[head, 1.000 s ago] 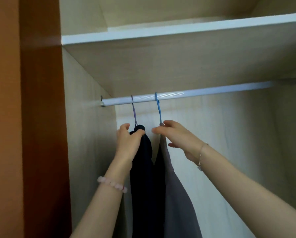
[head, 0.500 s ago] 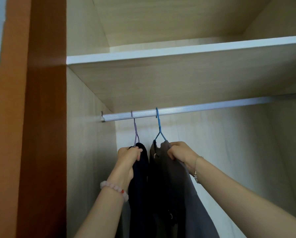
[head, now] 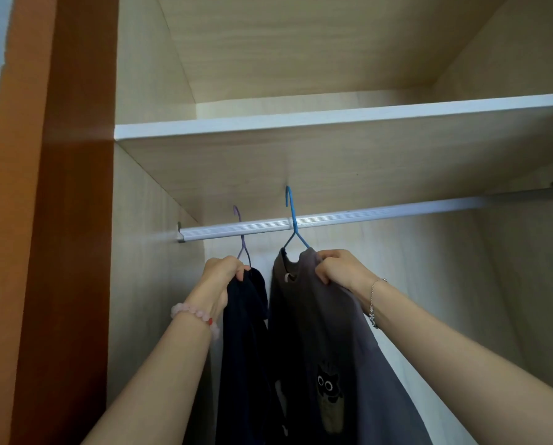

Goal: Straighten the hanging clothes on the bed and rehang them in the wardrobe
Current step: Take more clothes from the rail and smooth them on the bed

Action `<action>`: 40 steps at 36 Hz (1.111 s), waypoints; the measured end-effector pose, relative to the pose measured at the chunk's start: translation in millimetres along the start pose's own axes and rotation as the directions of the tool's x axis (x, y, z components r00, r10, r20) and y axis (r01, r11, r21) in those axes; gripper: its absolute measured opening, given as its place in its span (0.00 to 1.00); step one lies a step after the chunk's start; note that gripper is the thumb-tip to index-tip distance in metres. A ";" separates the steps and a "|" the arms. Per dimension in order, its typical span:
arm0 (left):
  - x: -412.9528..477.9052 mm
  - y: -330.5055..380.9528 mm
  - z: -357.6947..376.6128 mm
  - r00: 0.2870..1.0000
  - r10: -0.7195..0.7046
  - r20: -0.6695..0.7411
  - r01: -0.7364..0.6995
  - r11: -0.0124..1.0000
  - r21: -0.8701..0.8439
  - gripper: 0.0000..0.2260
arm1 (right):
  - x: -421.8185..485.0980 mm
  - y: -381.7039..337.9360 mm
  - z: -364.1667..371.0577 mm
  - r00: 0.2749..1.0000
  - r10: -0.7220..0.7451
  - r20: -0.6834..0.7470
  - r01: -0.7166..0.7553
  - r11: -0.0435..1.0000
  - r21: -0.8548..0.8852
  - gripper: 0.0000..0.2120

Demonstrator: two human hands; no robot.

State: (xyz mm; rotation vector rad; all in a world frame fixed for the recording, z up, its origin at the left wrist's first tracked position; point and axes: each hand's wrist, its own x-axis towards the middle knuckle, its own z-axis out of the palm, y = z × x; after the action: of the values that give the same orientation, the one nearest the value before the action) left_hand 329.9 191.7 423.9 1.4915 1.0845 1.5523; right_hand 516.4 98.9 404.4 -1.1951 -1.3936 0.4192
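Two garments are at the silver wardrobe rail (head: 365, 216). A dark navy garment (head: 246, 348) is on a purple hanger (head: 242, 242), and a grey top with a cat print (head: 326, 332) is on a blue hanger (head: 292, 220). Both hooks stick up above the rail rather than resting on it. My left hand (head: 222, 274) grips the shoulder of the navy garment. My right hand (head: 339, 266) grips the grey top at its right shoulder. Both arms reach upward.
A light wood shelf with a white edge (head: 332, 118) runs just above the rail. The wardrobe's orange-brown side frame (head: 60, 220) stands at the left. The rail to the right of the blue hanger carries nothing.
Both hangers have been lifted, so their hooks now stand above the rail instead of hanging on it. My right hand has shifted from the hanger neck to the grey top's shoulder.
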 end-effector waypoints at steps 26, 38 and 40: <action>-20.1 -50.3 -5.0 0.979 -0.179 0.095 0.177 0.984 0.026 0.18 | -62.8 45.6 -25.6 0.991 0.017 0.135 -0.017 1.000 0.005 0.14; -176.8 -199.5 -12.7 0.958 -0.266 0.105 0.281 0.946 -0.164 0.18 | -152.6 150.8 -17.0 0.977 0.131 0.169 -0.147 0.985 0.086 0.12; -205.7 -223.2 -18.6 0.944 -0.302 0.134 0.322 0.933 -0.162 0.23 | -176.3 174.3 -13.5 0.976 0.163 0.143 -0.176 0.980 0.089 0.10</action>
State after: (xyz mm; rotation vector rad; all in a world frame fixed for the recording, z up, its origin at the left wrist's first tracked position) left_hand 314.7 88.9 138.1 1.1978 1.0311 1.2965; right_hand 559.8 19.3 173.3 -1.2251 -1.3727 0.6940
